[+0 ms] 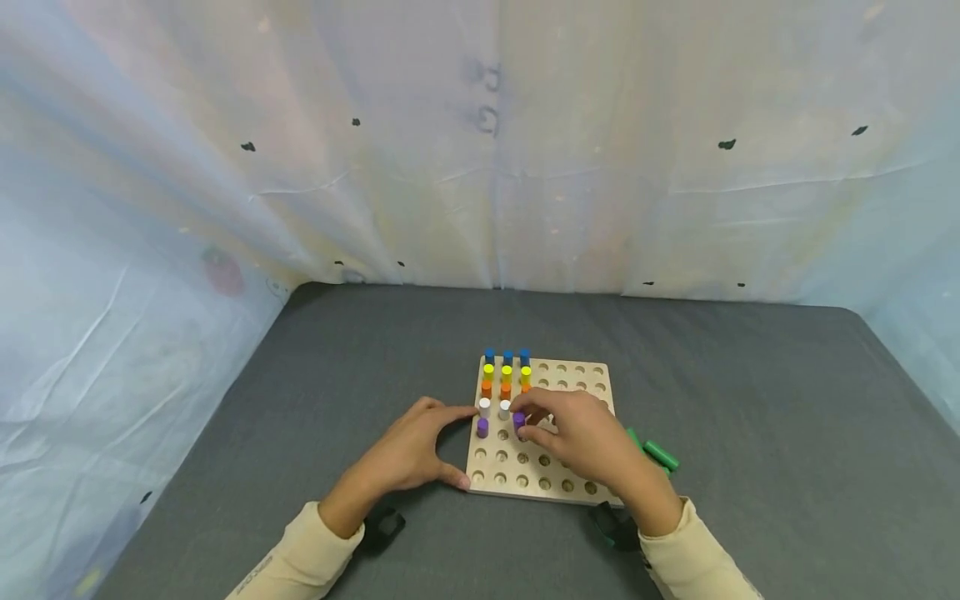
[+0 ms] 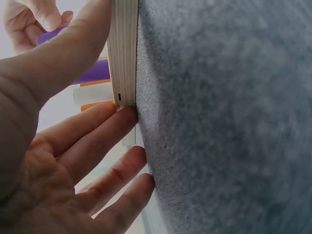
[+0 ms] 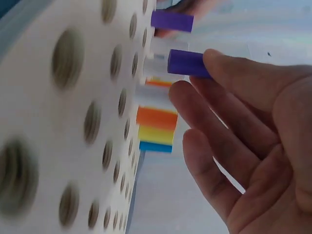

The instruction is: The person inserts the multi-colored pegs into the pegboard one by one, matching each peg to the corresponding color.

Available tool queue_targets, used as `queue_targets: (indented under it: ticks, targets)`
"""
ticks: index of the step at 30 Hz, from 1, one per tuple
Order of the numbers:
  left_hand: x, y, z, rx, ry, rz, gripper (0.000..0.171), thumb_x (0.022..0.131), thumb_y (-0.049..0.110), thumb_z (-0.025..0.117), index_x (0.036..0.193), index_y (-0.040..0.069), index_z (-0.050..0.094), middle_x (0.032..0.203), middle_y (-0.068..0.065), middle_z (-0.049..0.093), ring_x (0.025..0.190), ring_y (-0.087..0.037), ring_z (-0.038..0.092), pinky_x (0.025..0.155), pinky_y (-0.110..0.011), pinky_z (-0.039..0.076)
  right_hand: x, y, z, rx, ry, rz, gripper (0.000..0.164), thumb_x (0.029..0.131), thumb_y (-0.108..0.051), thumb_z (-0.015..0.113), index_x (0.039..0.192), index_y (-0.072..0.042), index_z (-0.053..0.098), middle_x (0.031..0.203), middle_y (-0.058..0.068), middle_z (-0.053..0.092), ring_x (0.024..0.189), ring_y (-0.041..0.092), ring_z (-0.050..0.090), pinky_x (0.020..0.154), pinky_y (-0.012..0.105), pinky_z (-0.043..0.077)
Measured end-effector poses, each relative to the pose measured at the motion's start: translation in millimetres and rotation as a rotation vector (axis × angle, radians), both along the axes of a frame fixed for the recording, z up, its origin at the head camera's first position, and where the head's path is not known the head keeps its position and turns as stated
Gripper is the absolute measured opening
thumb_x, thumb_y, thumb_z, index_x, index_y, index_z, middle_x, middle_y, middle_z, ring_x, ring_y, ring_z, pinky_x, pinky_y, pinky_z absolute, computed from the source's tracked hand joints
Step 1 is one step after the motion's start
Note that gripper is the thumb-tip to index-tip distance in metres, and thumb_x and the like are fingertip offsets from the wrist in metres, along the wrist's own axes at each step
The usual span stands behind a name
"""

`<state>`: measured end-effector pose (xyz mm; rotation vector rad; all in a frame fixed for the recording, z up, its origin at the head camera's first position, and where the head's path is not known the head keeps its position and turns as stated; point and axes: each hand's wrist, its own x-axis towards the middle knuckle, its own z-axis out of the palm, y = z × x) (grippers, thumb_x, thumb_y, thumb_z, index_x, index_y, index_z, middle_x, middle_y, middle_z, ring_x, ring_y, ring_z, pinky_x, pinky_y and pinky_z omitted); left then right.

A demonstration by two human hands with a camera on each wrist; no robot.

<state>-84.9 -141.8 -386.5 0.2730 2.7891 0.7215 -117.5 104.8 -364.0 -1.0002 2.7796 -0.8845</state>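
Observation:
A wooden pegboard (image 1: 512,468) lies on the table. My right hand (image 1: 581,433) pinches a purple peg (image 3: 186,62) between thumb and fingers, above the board; the right wrist view shows it clear of the surface. Another purple peg (image 1: 482,428) stands in the leftmost column. Behind it are rows of white pegs (image 1: 505,409), orange pegs (image 1: 506,390), yellow pegs (image 1: 507,372) and blue pegs (image 1: 507,357). With fingers extended, my left hand (image 1: 408,446) touches the board's left edge, its thumb at the near left corner. My right fingers partly cover the white and orange rows.
Green pegs (image 1: 661,455) lie loose on the grey cloth-covered table (image 1: 757,433), right of the board and partly behind my right wrist. Bare holes fill the board's right side and near rows. A pale curtain (image 1: 570,217) hangs behind the table.

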Motion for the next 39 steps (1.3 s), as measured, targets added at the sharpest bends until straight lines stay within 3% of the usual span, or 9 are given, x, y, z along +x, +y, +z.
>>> queue_targets:
  ticks: [7, 14, 25, 33, 39]
  targets:
    - [-1.1, -4.6, -5.8, 0.015, 0.021, -0.017, 0.092, 0.058, 0.044, 0.094, 0.140, 0.026, 0.058, 0.129, -0.002, 0.061, 0.120, -0.019, 0.051, 0.098, -0.049, 0.048, 2.6, -17.0, -5.4, 0.009, 0.001, -0.028, 0.019, 0.086, -0.023, 0.079, 0.103, -0.024, 0.071, 0.093, -0.011, 0.076, 0.082, 0.003, 0.070, 0.070, 0.024, 0.052]
    - [1.0, -2.1, -1.0, 0.011, -0.014, 0.015, 0.092, 0.058, 0.043, 0.094, 0.141, 0.029, 0.057, 0.130, -0.003, 0.059, 0.122, -0.021, 0.050, 0.100, -0.051, 0.047, 4.0, -25.3, -9.2, 0.035, 0.008, -0.065, 0.018, 0.083, -0.023, 0.081, 0.100, -0.025, 0.072, 0.090, -0.011, 0.076, 0.079, 0.003, 0.070, 0.070, 0.027, 0.052]
    - [1.1, -1.8, -0.2, 0.012, -0.008, 0.023, 0.093, 0.057, 0.043, 0.095, 0.140, 0.029, 0.057, 0.132, -0.005, 0.058, 0.124, -0.022, 0.050, 0.098, -0.053, 0.048, 3.8, -27.1, -9.1, 0.016, -0.008, -0.085, 0.017, 0.084, -0.020, 0.081, 0.098, -0.022, 0.072, 0.089, -0.010, 0.076, 0.078, 0.003, 0.071, 0.069, 0.027, 0.053]
    - [2.0, -2.2, -1.1, 0.020, -0.016, 0.009, 0.092, 0.058, 0.045, 0.094, 0.140, 0.030, 0.056, 0.134, -0.004, 0.058, 0.125, -0.023, 0.050, 0.098, -0.054, 0.047, 5.4, -23.8, -11.3, 0.037, -0.040, -0.060, 0.020, 0.086, -0.018, 0.078, 0.106, -0.020, 0.074, 0.093, -0.008, 0.076, 0.079, 0.003, 0.070, 0.069, 0.024, 0.052]
    - [1.9, -1.2, -1.0, 0.007, -0.028, 0.025, 0.092, 0.058, 0.045, 0.094, 0.140, 0.031, 0.056, 0.136, -0.006, 0.056, 0.127, -0.025, 0.050, 0.100, -0.056, 0.046, 10.7, -3.8, -2.3, 0.027, -0.062, -0.062, 0.025, 0.088, -0.019, 0.077, 0.112, -0.021, 0.074, 0.104, -0.008, 0.076, 0.083, 0.004, 0.070, 0.069, 0.023, 0.054]
